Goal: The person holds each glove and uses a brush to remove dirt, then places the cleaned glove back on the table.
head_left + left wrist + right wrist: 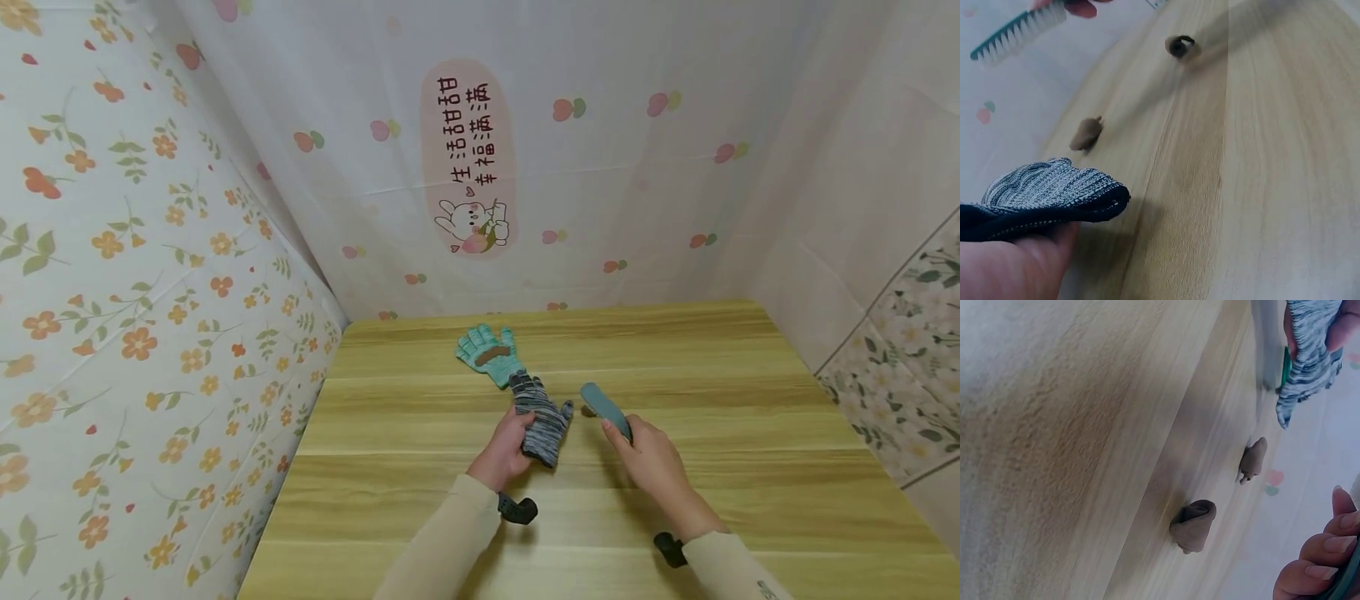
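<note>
My left hand (pixel 510 450) holds a grey-and-black striped knit glove (pixel 542 421), thumb on top near the dark cuff. In the left wrist view the folded cuff edge faces the camera. To the right, my right hand (pixel 652 462) grips a brush (pixel 604 407) with a blue-green back. The brush's white bristles (pixel 1029 26) show in the left wrist view. Behind the striped glove lies a teal knit glove (pixel 487 352) with a brown strip across it. Two brown, clay-like lumps, one folded over (pixel 1194 526) and one smaller (pixel 1253 460), sit on the table.
The wood-grain table (pixel 390 500) meets a printed white cloth (pixel 600 192) at its back edge. A flowered cloth (pixel 150 333) rises along the left and another pale cloth (pixel 847 250) along the right. Black devices (pixel 517 509) are on both wrists.
</note>
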The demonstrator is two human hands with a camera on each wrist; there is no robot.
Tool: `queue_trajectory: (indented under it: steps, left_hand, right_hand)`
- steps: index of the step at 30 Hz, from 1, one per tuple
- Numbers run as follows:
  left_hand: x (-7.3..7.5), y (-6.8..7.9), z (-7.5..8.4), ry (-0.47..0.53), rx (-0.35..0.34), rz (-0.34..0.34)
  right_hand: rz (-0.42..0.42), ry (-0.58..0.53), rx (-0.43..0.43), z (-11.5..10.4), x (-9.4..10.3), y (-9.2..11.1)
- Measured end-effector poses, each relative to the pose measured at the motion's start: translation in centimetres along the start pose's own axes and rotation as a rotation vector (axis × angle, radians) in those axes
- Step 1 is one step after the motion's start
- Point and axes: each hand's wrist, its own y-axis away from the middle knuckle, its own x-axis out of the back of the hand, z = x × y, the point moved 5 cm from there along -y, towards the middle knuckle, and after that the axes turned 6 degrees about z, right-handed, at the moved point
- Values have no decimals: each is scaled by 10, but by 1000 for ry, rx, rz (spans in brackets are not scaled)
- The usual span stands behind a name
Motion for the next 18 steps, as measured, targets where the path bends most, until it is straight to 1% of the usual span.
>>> queue_trajectory:
  steps: [4,8,10,12,15,18]
  left_hand:
    - [1,-8,-6,21,5,16]
    - [5,-12,-13,-9,16,44]
    - [7,-12,-14,-44,23,59]
    - [9,-12,-15,-80,19,59]
    - [9,-13,-11,-146,2,57]
    - [8,-13,-7,-221,-7,77]
  right_hand:
    - [6,0,3,2,1,0]
    - [2,-8,2,2,-1,0]
    - [-1,-11,1,1,-1,1]
    - [-2,-17,-5,1,-1,1]
    - [2,-16,-10,2,0,1]
    - [11,-8,-3,4,1,0]
